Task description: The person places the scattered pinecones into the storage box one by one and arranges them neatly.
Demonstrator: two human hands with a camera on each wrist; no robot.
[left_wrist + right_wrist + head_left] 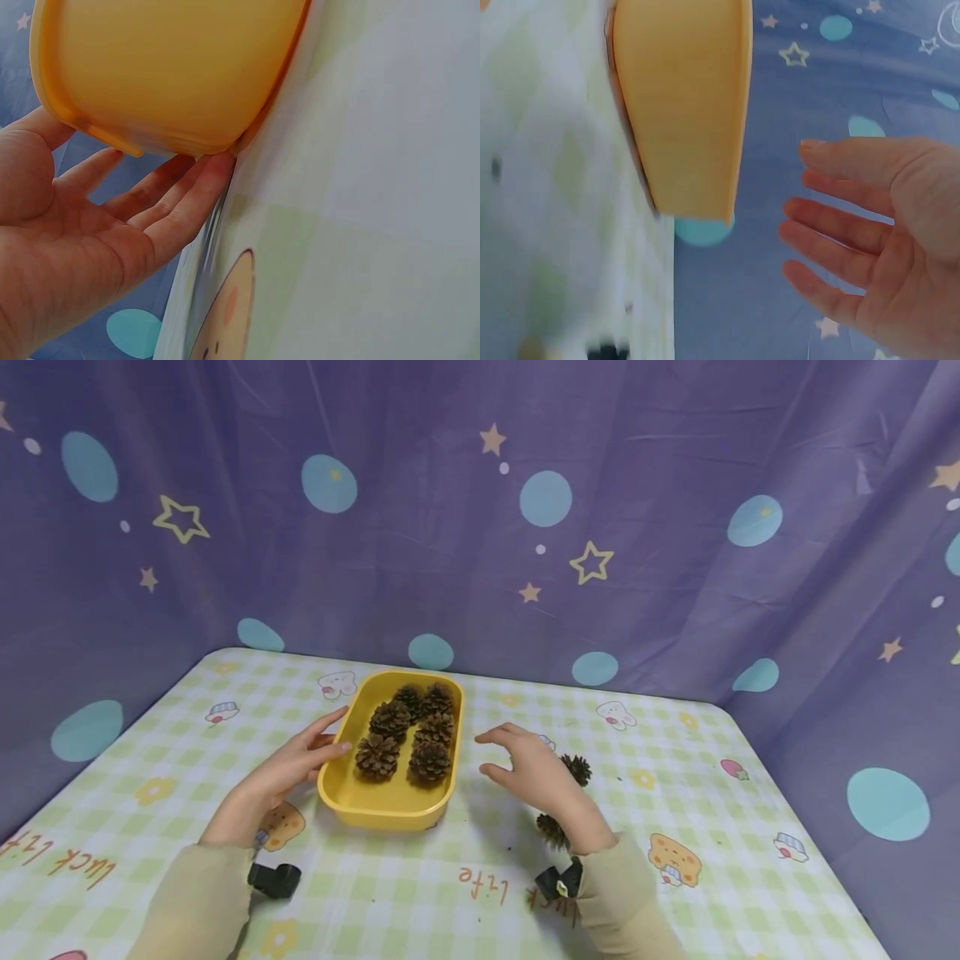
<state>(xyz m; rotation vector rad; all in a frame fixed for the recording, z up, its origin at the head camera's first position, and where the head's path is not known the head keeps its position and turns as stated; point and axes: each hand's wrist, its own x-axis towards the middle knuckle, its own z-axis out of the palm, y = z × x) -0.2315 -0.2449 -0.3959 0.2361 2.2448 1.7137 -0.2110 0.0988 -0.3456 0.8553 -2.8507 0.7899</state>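
Observation:
A yellow plastic bin (397, 818) stands on the table with several brown pine cones (377, 757) inside, roughly in two rows. At its left side my left hand (288, 764) holds the wall, thumb over the rim and fingers along the outside. In the left wrist view, the fingertips (221, 163) meet the bin's lower edge. My right hand (536, 772) hovers to the right of the bin, apart from it, with nothing in its loosely bent fingers. Beside and partly beneath the right forearm lie loose pine cones (577, 769), some of them partly hidden.
A green-and-white checked tablecloth (360, 893) with cartoon prints covers the table. Small dark crumbs lie scattered on its right part. Behind the table's far edge hangs a purple curtain (450, 577) with stars and blue dots. Each wrist wears a black camera strap (276, 881).

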